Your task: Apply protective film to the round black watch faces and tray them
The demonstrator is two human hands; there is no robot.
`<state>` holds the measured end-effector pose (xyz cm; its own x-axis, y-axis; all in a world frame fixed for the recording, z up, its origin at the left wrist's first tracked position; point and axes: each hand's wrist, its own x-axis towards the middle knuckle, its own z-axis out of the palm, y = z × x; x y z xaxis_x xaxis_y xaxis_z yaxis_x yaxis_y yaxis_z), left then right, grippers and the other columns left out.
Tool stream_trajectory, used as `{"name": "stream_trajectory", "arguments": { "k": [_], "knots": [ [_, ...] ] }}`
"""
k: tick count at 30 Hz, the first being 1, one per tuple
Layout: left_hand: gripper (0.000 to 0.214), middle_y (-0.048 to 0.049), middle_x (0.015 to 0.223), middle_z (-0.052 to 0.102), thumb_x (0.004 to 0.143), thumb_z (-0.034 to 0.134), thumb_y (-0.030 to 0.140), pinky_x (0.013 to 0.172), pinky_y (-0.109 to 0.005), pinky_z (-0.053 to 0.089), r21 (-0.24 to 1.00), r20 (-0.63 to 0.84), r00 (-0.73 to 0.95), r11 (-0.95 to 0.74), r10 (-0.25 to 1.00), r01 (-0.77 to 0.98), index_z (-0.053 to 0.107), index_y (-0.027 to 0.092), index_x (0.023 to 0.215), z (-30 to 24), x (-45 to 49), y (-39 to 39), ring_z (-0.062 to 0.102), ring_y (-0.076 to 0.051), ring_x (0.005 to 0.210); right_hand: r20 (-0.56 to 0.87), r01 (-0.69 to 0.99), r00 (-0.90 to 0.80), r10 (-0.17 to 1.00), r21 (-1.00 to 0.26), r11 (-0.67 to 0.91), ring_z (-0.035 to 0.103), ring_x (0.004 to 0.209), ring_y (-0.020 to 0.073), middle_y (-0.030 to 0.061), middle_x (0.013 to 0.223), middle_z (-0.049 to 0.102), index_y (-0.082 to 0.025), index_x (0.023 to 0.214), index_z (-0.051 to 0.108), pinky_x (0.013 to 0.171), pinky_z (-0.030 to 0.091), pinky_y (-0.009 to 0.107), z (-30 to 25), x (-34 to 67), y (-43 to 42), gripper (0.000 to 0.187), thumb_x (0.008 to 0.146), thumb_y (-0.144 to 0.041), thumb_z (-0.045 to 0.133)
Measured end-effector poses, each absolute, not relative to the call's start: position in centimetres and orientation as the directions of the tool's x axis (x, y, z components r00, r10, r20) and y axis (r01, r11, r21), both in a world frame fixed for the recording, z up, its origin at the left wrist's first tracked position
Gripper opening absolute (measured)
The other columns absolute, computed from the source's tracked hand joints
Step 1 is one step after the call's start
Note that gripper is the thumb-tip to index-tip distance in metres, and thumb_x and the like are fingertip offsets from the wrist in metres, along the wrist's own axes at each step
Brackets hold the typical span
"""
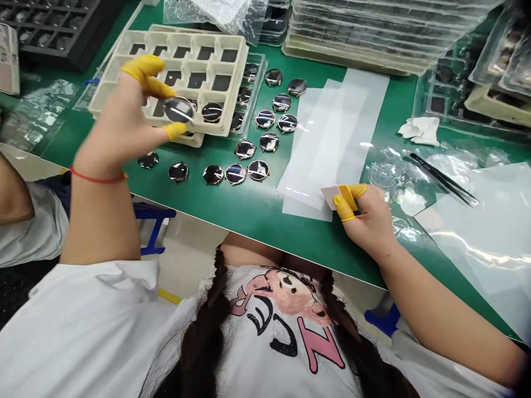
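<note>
Our left hand point(114, 121) pinches a glossy round watch piece point(178, 110) by its edge, thumb opposite fingers, over the near side of the beige tray point(237, 83); our right hand point(371, 215) grips a small pale card point(329, 195) with a yellow part, above the green table point(249, 215) by the translucent sheets point(327, 138). Yellow covers sheathe the gripping fingertips. We judge the watch piece light and stiff, its polished face slick and easily smudged or scratched — so we should keep hold of the rim and leave the face alone. Our card looks thin and light, best pinched at one end — as we have it. More dark watch pieces point(258, 170) lie between tray and sheets and along the near edge.
</note>
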<state>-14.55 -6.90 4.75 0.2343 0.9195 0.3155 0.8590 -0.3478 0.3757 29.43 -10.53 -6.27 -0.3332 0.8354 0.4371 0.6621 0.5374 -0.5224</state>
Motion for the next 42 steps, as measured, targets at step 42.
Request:
{"name": "stream_trajectory", "arguments": {
  "k": [42],
  "knots": [
    [0.064,-0.013,0.114,0.063,0.086,0.063,0.025,0.114,-0.061,0.033,0.292,0.249,0.404,-0.466,0.88,0.835,0.037,0.014,0.143,-3.4,7.1,-16.0,0.054,-0.033,0.116,0.258,0.748,-0.187,0.948,-0.588,0.307,0.056,0.074,0.0206,0.0034,0.077,0.062,-0.024,0.085,0.057,0.079,0.047,0.041,-5.9,29.4,-10.8,0.025,0.091,-0.048,0.058]
  ]
}}
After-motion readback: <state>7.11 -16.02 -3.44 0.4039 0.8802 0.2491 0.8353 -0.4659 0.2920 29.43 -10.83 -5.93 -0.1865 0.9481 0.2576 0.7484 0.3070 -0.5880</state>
